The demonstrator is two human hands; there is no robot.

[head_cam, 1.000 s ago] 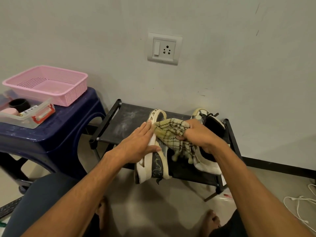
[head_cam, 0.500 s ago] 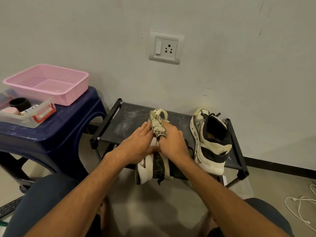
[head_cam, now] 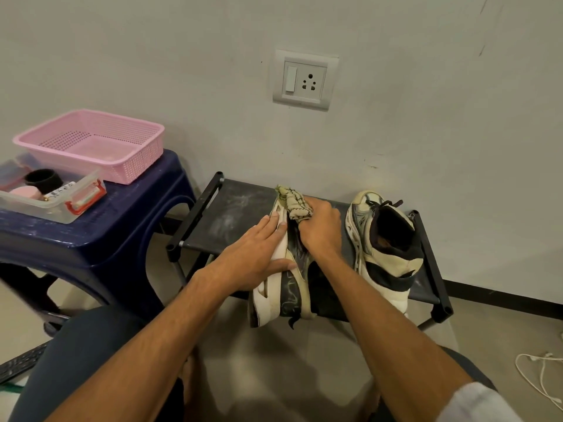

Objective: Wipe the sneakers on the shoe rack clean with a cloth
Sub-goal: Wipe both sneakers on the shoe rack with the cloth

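sneaker [head_cam: 286, 295] lies side-down, toe under cloth [head_cam: 297, 204], pointing toward wall [head_cam: 426, 117].

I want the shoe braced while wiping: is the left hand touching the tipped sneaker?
Touching. The head view shows the left hand lying flat on the tipped sneaker, thumb across it; the right hand grips the cloth.

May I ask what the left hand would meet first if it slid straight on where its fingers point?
Most likely the cloth gripped by the right hand at the toe of the sneaker; the left hand lies flat along it, fingers aimed there.
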